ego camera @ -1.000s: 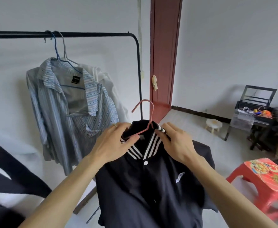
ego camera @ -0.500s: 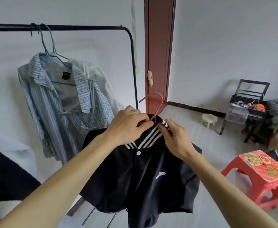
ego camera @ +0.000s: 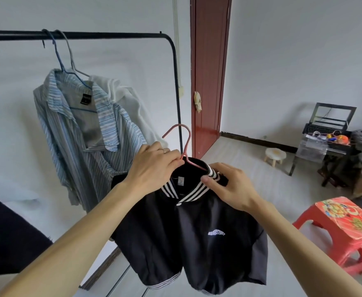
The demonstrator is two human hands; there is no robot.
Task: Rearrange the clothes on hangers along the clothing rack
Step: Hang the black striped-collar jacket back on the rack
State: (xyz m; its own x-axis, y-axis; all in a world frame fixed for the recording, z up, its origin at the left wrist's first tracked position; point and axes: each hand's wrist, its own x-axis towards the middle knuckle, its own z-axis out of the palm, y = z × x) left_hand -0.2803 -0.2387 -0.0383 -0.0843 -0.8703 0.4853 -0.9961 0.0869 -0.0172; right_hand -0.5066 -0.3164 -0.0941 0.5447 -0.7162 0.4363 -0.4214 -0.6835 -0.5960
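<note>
Two hands hold the black jacket point(ego camera: 197, 243) low, near the rack point(ego camera: 111, 35)'s end post. The left hand point(ego camera: 154, 168) curls round the neck of the thin pink hanger point(ego camera: 189, 136), while the right hand point(ego camera: 229, 187) pinches the ribbed striped collar — probably seating it on the wire. Smooth fabric droops; a blue striped shirt point(ego camera: 73, 129) hangs on the rail.

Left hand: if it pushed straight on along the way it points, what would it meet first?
The pink hanger, whose neck the left hand grips at the jacket collar. Past it, the rack post looks next in line, though depth is unclear.
</note>
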